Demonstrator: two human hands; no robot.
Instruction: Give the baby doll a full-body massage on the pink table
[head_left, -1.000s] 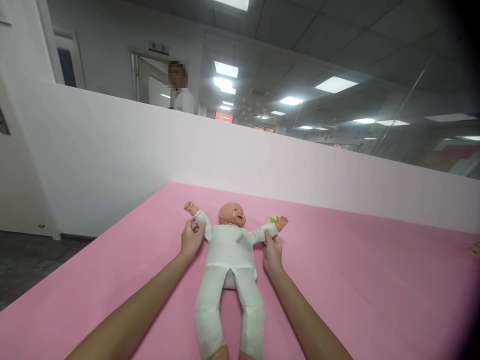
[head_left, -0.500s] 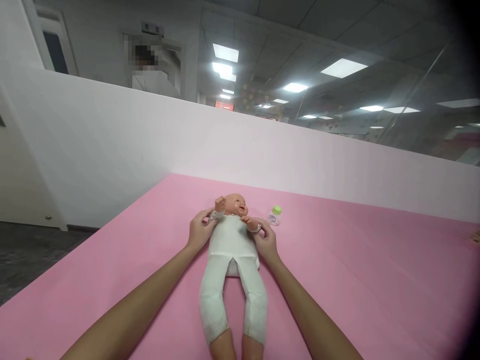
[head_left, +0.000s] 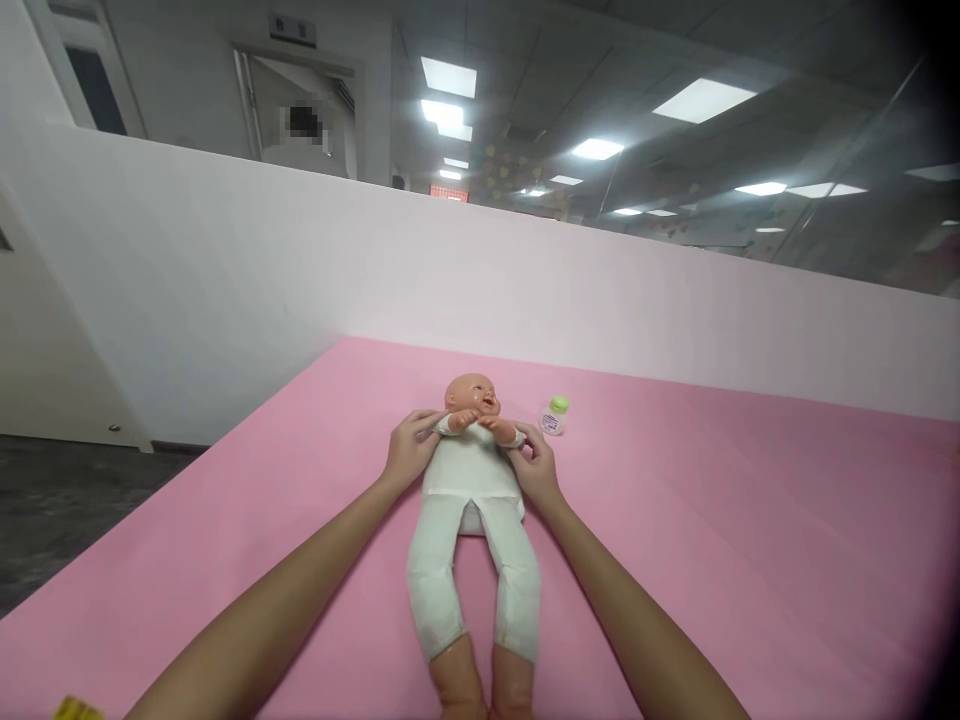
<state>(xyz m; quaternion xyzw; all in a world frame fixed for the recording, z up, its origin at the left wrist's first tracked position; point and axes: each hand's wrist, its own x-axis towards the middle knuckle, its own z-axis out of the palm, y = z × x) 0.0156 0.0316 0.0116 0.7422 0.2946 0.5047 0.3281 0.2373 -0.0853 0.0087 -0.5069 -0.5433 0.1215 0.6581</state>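
A baby doll point(head_left: 472, 465) with a white cloth body and bare plastic head, hands and feet lies on its back, feet toward me. My left hand point(head_left: 411, 447) grips the doll's arm on the left at the white cuff, its fingertips partly hidden behind it. On the other side, my right hand point(head_left: 536, 465) has its fingers around the cuff of the doll's right-side arm. Both doll hands rest over the upper chest, below the chin. Just beyond my right hand stands a small clear bottle point(head_left: 553, 418) with a green cap and a printed label.
The pink table top point(head_left: 712, 520) meets a white partition point(head_left: 480, 270) at the back. At the bottom left corner a yellow object point(head_left: 77, 708) is cut off by the frame. A person point(head_left: 304, 145) is beyond the partition, near a doorway.
The doll's left-side hand has come down from beside its head to the chest, with my left hand on that arm. My right hand keeps its hold. The view has shifted slightly.
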